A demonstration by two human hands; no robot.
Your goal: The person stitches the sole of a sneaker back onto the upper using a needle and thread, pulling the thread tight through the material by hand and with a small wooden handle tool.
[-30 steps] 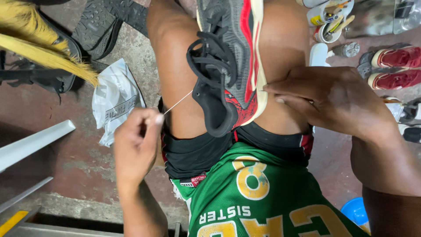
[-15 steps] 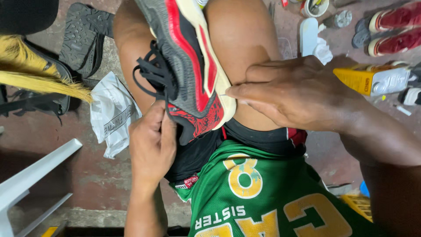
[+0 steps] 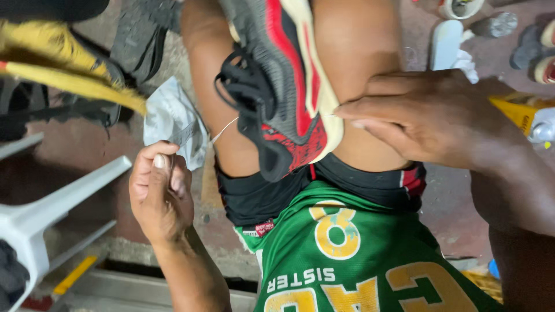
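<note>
Floor [image 3: 75,138] under me is rough reddish concrete, and many things lie on it: a crumpled white plastic bag [image 3: 173,118], a yellow brush of fibres [image 3: 69,75] at the upper left, a white plastic chair leg [image 3: 52,202] at the lower left, and some footwear and small containers at the upper right. I sit with bare knees, in black shorts and a green jersey.

Compared with half a second ago, my left hand [image 3: 161,199] has moved away from the shoe and down to the left, so the thin white thread [image 3: 222,130] is now pulled out tight between the hand and the shoe. The shoe itself has hardly moved.

The shoe [image 3: 283,86], grey and red with black laces and a cream sole, lies between my knees, sole edge turned to the right. My left hand is closed into a fist with the thumb on top, pinching the end of the thread. My right hand [image 3: 428,118] lies over my right thigh with fingers stretched, the fingertips pressing on the sole edge; it is not closed around anything.
</note>
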